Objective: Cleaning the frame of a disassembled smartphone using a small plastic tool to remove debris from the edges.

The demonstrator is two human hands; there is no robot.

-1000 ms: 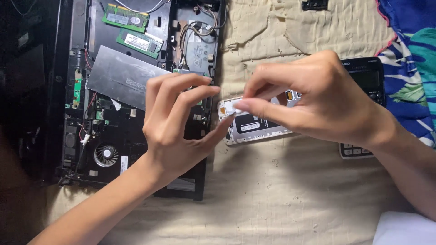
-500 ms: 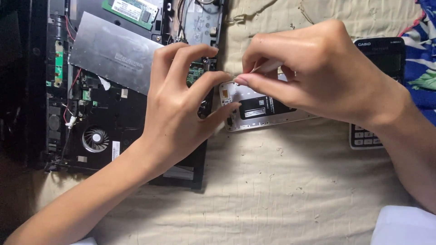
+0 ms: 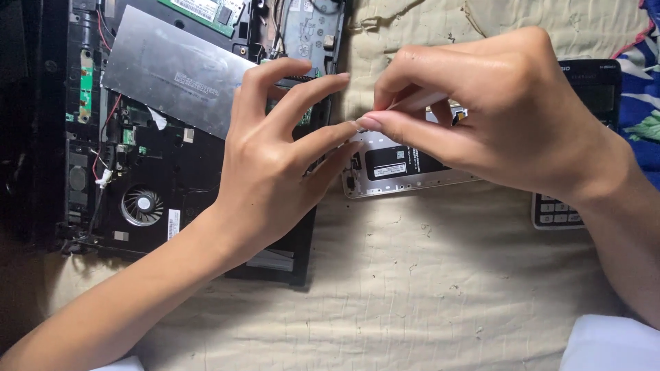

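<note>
Left hand [image 3: 275,158] fingertips touch opened phone [image 3: 399,172] on beige cloth [image 3: 412,275]. Right hand [image 3: 495,117] pinches above it. Opened laptop [image 3: 158,137] at left.

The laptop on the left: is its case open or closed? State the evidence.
Open. The laptop has its cover off: the fan, green circuit boards and wiring lie exposed beside the left hand.

laptop [image 3: 172,199]: opened, black, innards bare, lying at left | metal plate [image 3: 172,72]: silver, tilted across laptop | fan [image 3: 142,205]: round, lower left of laptop | RAM stick [image 3: 203,10]: green, at top edge | calculator [image 3: 584,89]: dark, at right, partly hidden | cloth [image 3: 426,288]: beige, creased, under everything | fabric [image 3: 643,89]: blue patterned, far right
</note>
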